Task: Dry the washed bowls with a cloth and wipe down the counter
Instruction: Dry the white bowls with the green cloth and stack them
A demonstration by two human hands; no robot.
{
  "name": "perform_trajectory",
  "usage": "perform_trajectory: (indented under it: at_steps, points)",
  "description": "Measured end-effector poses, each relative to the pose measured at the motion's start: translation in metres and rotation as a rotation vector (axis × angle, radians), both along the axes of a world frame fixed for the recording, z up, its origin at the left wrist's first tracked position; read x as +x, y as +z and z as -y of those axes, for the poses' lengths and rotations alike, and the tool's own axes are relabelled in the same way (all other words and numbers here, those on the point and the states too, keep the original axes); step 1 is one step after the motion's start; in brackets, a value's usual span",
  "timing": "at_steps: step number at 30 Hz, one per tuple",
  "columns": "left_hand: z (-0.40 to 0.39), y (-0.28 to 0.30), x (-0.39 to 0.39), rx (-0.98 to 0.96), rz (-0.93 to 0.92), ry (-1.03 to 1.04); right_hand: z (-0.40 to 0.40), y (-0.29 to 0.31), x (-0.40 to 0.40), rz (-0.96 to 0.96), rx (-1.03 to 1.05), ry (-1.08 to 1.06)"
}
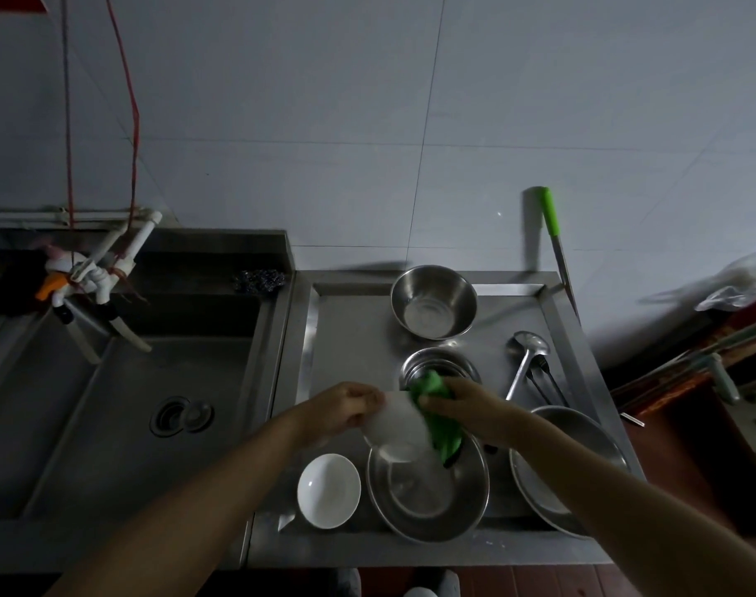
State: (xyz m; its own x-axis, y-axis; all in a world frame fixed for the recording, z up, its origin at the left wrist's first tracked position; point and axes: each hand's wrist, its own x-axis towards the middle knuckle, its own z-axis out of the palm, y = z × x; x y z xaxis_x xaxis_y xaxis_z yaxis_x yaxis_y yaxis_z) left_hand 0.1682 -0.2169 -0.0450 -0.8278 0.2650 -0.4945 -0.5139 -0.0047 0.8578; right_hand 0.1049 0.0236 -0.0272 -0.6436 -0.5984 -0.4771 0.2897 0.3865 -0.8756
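My left hand (343, 409) grips the rim of a white bowl (395, 433), held tilted above a wide steel basin (427, 499). My right hand (462, 407) holds a green cloth (438, 413) pressed against the bowl's right side. A second white bowl (328, 491) stands upright on the steel counter (350, 333) to the left of the basin. Behind my hands are a steel bowl (432, 301) and a stack of smaller steel bowls (427, 364), partly hidden by the cloth.
A deep sink (122, 407) with a white tap (104, 273) lies to the left. A ladle (524, 359) and dark utensils lie at the counter's right, with another steel basin (583, 428) under my right forearm. A green-handled tool (550, 221) leans on the wall.
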Motion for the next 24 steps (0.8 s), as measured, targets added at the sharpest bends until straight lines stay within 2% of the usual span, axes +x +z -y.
perform_trajectory:
  at_steps: [3, 5, 9, 12, 15, 18, 21, 23, 24]
  points:
    - [-0.011, 0.002, -0.001, 0.110, 0.102, 0.140, -0.001, -0.007, -0.002, 0.200, -0.227, -0.402]
    - [-0.018, 0.002, -0.004, 0.105, 0.114, 0.215, -0.004, -0.010, -0.002, 0.249, -0.278, -0.511]
    - [-0.037, 0.011, -0.006, -0.062, 0.032, 0.239, 0.002, -0.009, 0.006, 0.314, -0.324, -0.519]
    - [-0.057, 0.010, -0.008, -0.180, 0.022, 0.266, 0.024, -0.006, 0.018, 0.299, -0.259, -0.453]
    - [-0.081, 0.021, -0.010, -0.126, 0.148, 0.465, 0.047, -0.009, 0.022, 0.049, -0.135, -0.453]
    - [-0.087, 0.030, -0.017, 0.175, 0.345, 0.737, 0.056, -0.029, 0.026, -0.499, 0.049, -0.402]
    - [-0.077, 0.033, -0.023, 0.440, 0.378, 0.877, 0.052, -0.053, 0.033, -0.963, 0.144, -0.305]
    - [-0.069, 0.031, -0.023, 0.580, 0.383, 0.860, 0.050, -0.060, 0.037, -1.080, 0.117, -0.328]
    - [-0.067, 0.031, -0.022, 0.629, 0.390, 0.838, 0.050, -0.061, 0.040, -1.054, 0.086, -0.376]
